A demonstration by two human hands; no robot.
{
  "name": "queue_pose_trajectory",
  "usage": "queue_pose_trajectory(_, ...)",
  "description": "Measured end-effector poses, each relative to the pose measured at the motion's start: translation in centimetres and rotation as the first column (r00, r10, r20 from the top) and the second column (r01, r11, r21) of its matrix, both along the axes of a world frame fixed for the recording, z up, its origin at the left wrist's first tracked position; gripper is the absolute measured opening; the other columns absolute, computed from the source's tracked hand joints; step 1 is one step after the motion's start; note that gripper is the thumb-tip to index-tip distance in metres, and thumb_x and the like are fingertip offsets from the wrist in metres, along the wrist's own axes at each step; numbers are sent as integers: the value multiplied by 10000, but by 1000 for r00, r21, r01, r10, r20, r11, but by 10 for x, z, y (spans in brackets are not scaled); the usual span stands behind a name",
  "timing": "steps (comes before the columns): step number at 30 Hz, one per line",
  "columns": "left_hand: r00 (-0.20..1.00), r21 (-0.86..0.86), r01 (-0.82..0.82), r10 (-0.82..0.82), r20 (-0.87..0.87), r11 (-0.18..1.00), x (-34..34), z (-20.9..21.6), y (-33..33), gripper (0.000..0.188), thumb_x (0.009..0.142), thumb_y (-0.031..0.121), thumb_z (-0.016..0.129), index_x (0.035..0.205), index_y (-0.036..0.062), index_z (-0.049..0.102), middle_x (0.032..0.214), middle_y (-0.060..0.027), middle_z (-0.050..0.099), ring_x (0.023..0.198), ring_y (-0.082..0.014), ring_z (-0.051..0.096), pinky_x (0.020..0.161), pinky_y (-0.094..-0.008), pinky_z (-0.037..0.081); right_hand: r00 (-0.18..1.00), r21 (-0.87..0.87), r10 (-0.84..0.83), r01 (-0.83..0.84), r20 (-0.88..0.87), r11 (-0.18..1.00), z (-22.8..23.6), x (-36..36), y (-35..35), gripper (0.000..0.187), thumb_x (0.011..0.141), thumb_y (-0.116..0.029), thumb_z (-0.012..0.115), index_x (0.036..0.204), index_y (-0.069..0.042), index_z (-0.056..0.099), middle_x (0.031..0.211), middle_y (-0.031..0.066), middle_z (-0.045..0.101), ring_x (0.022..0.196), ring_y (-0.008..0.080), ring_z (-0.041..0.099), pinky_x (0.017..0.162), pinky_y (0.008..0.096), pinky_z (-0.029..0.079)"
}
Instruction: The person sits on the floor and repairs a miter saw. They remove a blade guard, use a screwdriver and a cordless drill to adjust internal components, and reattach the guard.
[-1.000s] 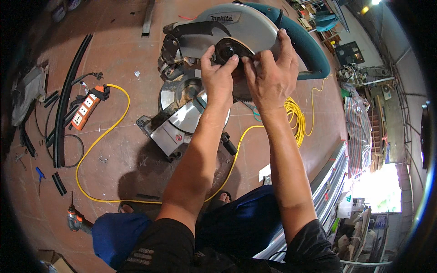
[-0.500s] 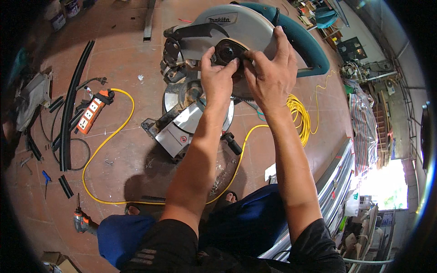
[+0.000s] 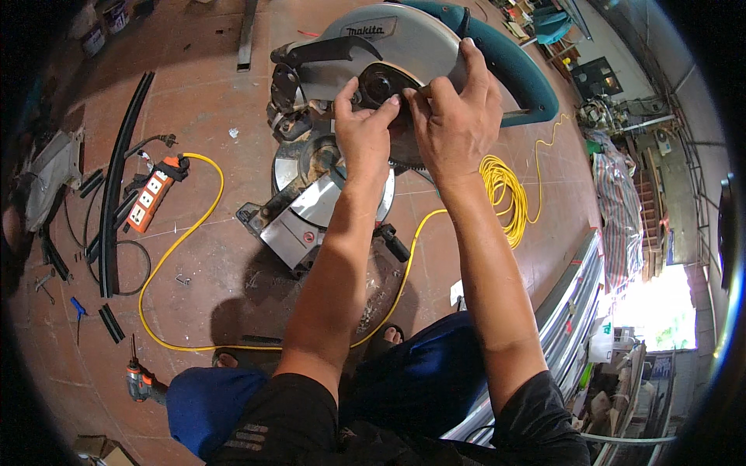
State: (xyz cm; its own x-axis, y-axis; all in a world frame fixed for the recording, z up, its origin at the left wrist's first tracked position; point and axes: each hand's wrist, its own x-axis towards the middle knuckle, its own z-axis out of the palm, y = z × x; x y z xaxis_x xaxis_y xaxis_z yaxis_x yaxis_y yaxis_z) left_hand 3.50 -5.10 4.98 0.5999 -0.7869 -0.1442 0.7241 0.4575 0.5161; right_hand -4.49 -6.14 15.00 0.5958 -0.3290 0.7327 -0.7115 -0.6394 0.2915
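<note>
A large miter saw (image 3: pixel 404 43) with a grey blade guard and teal handle stands on the floor before me. At the middle of its guard is a dark cover (image 3: pixel 380 84) with a round centre. My left hand (image 3: pixel 364 136) grips the lower left of this cover, forefinger at its left edge and thumb below. My right hand (image 3: pixel 460 124) is at the cover's right side. Its thumb and forefinger pinch together beside the left thumb, and what they hold is too small to make out. Another right finger points up against the guard. Below lies the saw's silver base (image 3: pixel 299 233).
An orange power strip (image 3: pixel 151 198) and long black strips (image 3: pixel 116 202) lie at left. Yellow cable (image 3: pixel 175 248) curves around my feet to a coil (image 3: pixel 505 198) at right. A cordless drill (image 3: pixel 140 382) stands at lower left. Metal profiles (image 3: pixel 556 311) lie at right.
The view has shifted slightly, so the saw sits a little further left and higher. Both hands keep nearly the same place at the dark cover.
</note>
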Motion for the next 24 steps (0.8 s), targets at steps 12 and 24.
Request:
queue_pose_trajectory(12, 999, -44, 3, -5, -49, 999, 1, 4, 2, 733, 907, -63, 752, 1529, 17, 374, 930, -112, 703, 821, -167, 705, 702, -298, 568, 1000, -41, -10, 10, -9, 999, -1, 1, -2, 164, 760, -242, 880, 846, -162, 766, 1559, 171, 508, 1284, 406, 560, 1039, 479, 472)
queue_pose_trajectory(24, 997, 6, 72, -72, 7, 997, 5, 1, 2, 730, 960, 4, 734, 1571, 81, 341, 1141, -175, 708, 916, -225, 729, 727, -350, 580, 998, -22, 65, -64, 12, 998, -1, 0, 0, 179, 755, -233, 882, 880, -165, 773, 1552, 163, 517, 1292, 400, 564, 1041, 475, 475)
